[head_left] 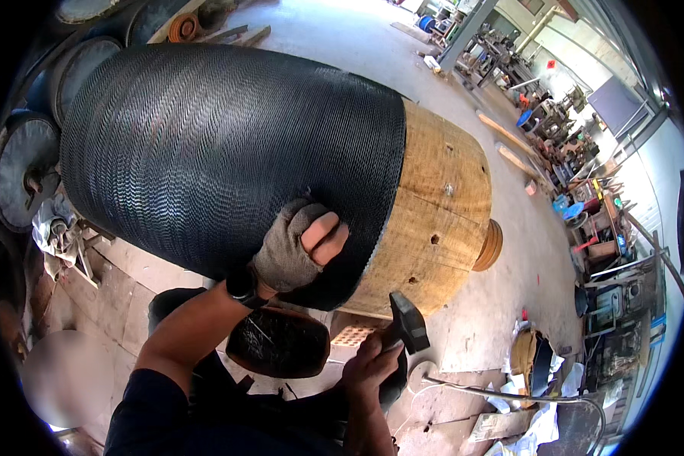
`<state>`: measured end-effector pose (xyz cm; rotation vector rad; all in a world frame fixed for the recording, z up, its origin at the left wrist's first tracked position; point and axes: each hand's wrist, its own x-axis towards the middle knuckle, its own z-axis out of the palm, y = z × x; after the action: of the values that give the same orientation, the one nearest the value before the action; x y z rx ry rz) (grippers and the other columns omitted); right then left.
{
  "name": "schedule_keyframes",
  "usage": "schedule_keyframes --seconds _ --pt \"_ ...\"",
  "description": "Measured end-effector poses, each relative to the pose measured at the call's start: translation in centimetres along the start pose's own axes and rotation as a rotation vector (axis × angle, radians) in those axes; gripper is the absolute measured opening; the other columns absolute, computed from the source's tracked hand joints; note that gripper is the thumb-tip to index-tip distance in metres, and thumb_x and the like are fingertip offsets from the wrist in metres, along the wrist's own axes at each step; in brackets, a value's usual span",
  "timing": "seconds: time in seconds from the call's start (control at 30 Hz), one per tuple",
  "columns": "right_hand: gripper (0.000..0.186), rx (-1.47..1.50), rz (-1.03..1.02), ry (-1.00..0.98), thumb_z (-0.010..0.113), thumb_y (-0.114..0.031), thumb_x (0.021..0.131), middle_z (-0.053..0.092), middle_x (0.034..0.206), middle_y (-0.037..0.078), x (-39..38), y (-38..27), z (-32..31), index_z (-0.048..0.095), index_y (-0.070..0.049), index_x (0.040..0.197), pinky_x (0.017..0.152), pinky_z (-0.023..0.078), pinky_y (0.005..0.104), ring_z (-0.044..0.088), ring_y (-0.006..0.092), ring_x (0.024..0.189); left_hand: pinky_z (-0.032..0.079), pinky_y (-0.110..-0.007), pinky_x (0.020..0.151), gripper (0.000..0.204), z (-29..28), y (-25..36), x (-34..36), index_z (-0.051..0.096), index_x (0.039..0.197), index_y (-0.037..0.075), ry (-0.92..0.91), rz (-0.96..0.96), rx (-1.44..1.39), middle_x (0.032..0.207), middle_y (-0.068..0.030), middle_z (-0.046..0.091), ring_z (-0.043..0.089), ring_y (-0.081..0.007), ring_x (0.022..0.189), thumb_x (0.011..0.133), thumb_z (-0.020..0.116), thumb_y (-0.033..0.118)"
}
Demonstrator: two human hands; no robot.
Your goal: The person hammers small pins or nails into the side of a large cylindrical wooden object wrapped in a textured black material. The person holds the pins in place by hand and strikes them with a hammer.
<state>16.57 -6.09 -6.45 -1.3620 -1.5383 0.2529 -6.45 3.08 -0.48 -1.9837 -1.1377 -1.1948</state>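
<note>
Mounted at head height as left fisheye of a side-by-side pair, facing steeply down, close over left hand [287,247], right hand [368,366] and black-wound drum [228,159], reaching to the right edge of the floor [524,235].

Your L hand [300,242] wears a grey-brown work glove [280,251], matte fabric, w/ a couple of bare fingers [329,247] showing past it. On your L wrist: blk watch [243,287], dk strap. Your L sleeve [152,406] is v. dk navy, plain, short, ending nr the elbow; L forearm [194,327] bare from there to the watch. Your R hand [368,366] is bare, same w/ R forearm [368,422]. Trousers [169,302] approx blk, details lost in shadow.
</note>
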Motion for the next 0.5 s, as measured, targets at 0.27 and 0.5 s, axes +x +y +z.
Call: schedule_keyframes --seconds 0.27,0.5 --pt "0.018 0.059 0.053 -0.035 0.058 -0.014 0.096 0.061 0.075 0.029 1.3 -1.3 -0.3 0.054 0.003 0.097 0.059 0.049 0.0464 0.065 0.0476 0.075 0.053 -0.047 0.087 0.04 -0.3 0.2 0.5 0.064 0.116 0.007 -0.006 0.013 0.046 0.111 -0.0094 0.057 0.062 -0.0277 0.096 0.077 0.072 0.011" --pt "0.021 0.143 0.211 -0.197 0.054 -0.01 0.097 0.068 0.091 0.028 1.2 -1.0 -2.0 0.058 0.007 0.108 0.069 0.055 0.0448 0.069 0.0451 0.081 0.051 -0.05 0.09 0.04 0.3 -0.3 1.5 0.065 0.115 0.005 -0.026 -0.011 0.064 0.113 -0.0115 0.057 0.061 -0.0306 0.098 0.075 0.069 0.006"
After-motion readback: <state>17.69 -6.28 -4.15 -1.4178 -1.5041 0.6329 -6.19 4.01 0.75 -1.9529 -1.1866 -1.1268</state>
